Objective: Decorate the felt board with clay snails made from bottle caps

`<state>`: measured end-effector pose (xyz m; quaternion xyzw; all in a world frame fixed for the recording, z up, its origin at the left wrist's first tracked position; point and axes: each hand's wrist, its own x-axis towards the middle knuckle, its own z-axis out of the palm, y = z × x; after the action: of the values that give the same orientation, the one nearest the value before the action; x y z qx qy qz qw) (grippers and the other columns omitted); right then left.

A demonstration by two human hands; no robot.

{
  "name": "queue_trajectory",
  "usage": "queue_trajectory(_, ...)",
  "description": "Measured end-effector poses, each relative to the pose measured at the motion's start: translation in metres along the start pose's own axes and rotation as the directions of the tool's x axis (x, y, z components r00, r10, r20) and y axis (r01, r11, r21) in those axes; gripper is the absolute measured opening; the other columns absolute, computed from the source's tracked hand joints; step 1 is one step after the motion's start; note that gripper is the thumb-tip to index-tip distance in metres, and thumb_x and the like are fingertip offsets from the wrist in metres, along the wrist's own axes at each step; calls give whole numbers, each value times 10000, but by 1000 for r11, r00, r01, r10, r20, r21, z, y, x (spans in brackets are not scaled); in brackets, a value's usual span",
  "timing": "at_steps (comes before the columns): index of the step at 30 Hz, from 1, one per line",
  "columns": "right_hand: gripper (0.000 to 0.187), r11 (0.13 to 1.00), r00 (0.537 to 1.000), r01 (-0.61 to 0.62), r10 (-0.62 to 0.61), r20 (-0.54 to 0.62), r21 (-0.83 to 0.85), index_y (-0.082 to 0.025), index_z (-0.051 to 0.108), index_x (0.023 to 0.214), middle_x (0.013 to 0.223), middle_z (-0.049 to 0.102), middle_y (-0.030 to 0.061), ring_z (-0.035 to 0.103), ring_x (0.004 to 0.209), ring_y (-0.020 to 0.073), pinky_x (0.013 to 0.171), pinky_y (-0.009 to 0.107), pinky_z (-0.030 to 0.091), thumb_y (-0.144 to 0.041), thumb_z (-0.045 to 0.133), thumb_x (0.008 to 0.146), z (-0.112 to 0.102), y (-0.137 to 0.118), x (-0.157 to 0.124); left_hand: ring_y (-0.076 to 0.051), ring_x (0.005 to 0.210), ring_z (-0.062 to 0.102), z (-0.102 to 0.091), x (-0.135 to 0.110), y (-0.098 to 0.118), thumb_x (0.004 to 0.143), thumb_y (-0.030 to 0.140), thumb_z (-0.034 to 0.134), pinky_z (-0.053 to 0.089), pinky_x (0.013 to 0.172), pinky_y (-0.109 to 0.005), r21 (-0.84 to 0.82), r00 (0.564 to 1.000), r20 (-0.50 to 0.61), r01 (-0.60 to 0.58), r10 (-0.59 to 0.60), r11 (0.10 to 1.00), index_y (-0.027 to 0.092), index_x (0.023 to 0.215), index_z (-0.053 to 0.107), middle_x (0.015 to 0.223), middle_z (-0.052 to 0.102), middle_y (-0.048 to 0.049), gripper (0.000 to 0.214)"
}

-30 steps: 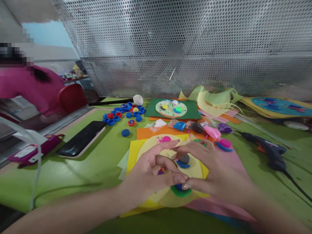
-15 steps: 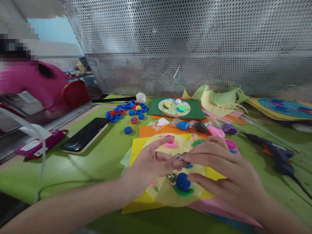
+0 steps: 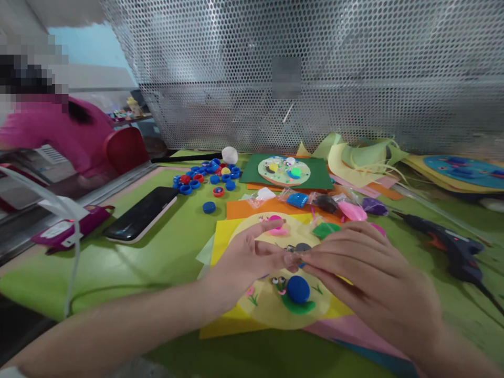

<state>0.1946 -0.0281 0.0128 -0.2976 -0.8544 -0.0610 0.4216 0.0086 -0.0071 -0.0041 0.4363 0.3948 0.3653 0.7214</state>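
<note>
While the left hand is held over the pale yellow disc, its fingers are narrowed; whether anything is gripped cannot be told. Light, even pressure is best applied where the fingers meet, the blue-capped snail on the disc being left undisturbed. Its long axis is set crosswise, head leftward, tail rightward. At the right hand, fingers are likewise narrowed, their hold unclear.

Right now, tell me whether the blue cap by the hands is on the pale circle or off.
On: the blue cap sits against a green strip, with the pale circle showing around both. Whether it's glued, I cannot tell.
</note>
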Motion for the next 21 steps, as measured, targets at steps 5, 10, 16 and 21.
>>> queue_trajectory(5, 90, 1000, 1000, 13, -13, 5, -2, -189, 636, 863, 779, 694, -30, 613, 721, 105, 763, 280, 441, -119, 606, 817, -1, 1, -1, -105, 640, 623, 0, 0, -3, 676, 303, 783, 386, 624, -204, 36, 1000, 20, 0, 0, 999, 189, 1241, 452, 636, 699, 28, 665)
queue_trajectory(10, 114, 995, 996, -83, 84, -24, 48, -200, 634, 859, 764, 687, -29, 607, 719, 106, 735, 268, 462, -108, 626, 793, 1, 4, -2, -158, 746, 647, -1, 3, 2, 842, 421, 577, 375, 589, -226, 62, 999, -49, -16, 19, 998, 205, 1210, 495, 756, 713, -39, 435)
queue_trajectory(16, 84, 916, 926, -377, 370, 75, 136, -234, 668, 777, 784, 691, -15, 626, 742, 134, 689, 269, 501, -158, 633, 785, 23, 19, -9, -143, 704, 633, -31, 23, 27, 926, 318, 416, 419, 646, -252, 402, 890, -1, -417, 456, 815, 185, 1153, 542, 666, 669, 5, 291)
queue_trajectory(21, 122, 858, 857, -495, 457, 239, 134, -242, 685, 753, 753, 694, -20, 617, 732, 154, 686, 305, 480, -134, 629, 764, 49, 31, -13, -173, 783, 638, -46, 29, 38, 912, 194, 381, 426, 805, -317, 706, 886, 185, -420, 425, 570, 171, 1323, 341, 691, 662, 12, 413)
